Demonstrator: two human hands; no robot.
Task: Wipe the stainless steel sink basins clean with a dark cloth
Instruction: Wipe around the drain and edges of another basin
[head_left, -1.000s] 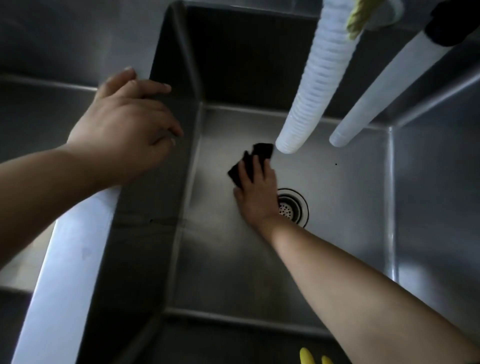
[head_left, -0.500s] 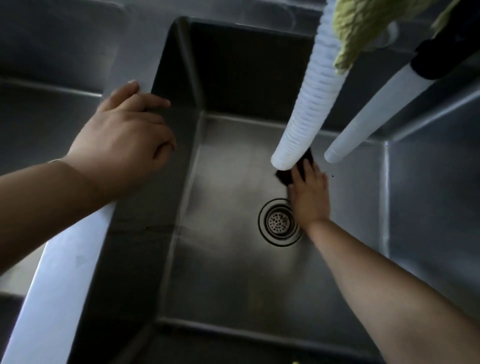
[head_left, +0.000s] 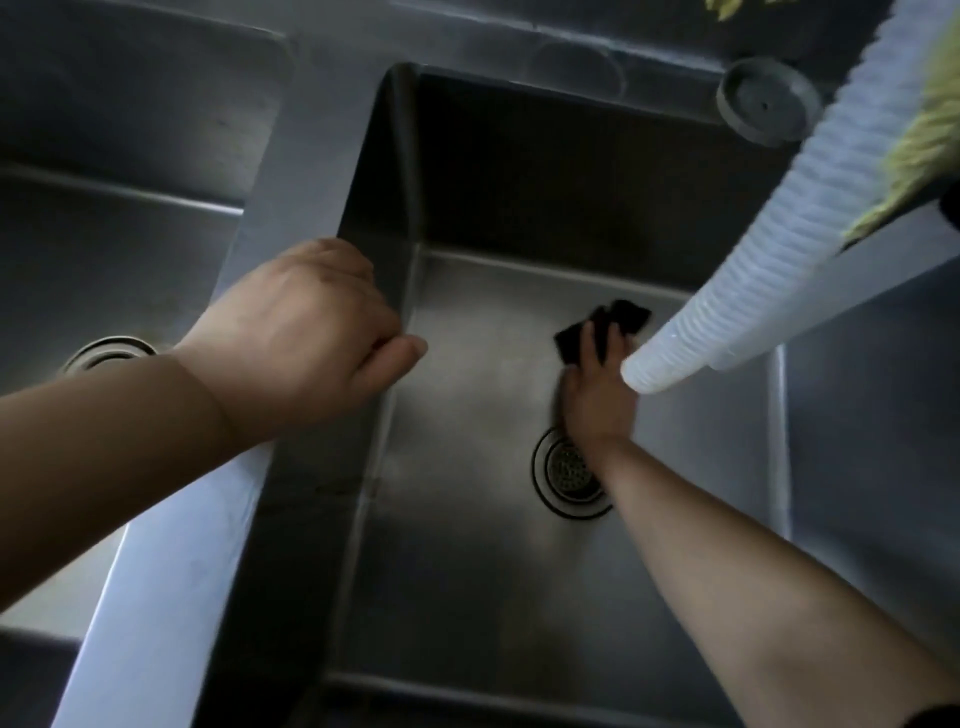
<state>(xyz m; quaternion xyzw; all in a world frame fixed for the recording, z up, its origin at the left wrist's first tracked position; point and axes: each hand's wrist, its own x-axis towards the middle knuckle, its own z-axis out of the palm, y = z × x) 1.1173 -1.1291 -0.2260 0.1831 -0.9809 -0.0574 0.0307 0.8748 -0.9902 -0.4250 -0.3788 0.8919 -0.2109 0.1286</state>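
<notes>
A deep stainless steel basin (head_left: 467, 597) fills the middle of the view, with a round drain strainer (head_left: 566, 470) in its floor. My right hand (head_left: 597, 400) presses a dark cloth (head_left: 602, 330) flat on the basin floor, just beyond the drain and near the back wall. My left hand (head_left: 306, 332) grips the top of the divider (head_left: 171, 597) between this basin and a second basin (head_left: 114, 270) on the left. Its fingers curl over the divider's edge.
A white ribbed hose (head_left: 769, 244) hangs down from the upper right, its open end just right of my right hand. A yellow-green cloth (head_left: 919, 140) drapes above it. A round grey plug (head_left: 766, 101) lies on the back ledge. The left basin has its own drain (head_left: 109, 351).
My right hand slid the cloth from left of the drain to its far right, then back toward the middle behind the drain. The view moved to the left; my left hand kept its grip on the divider.
</notes>
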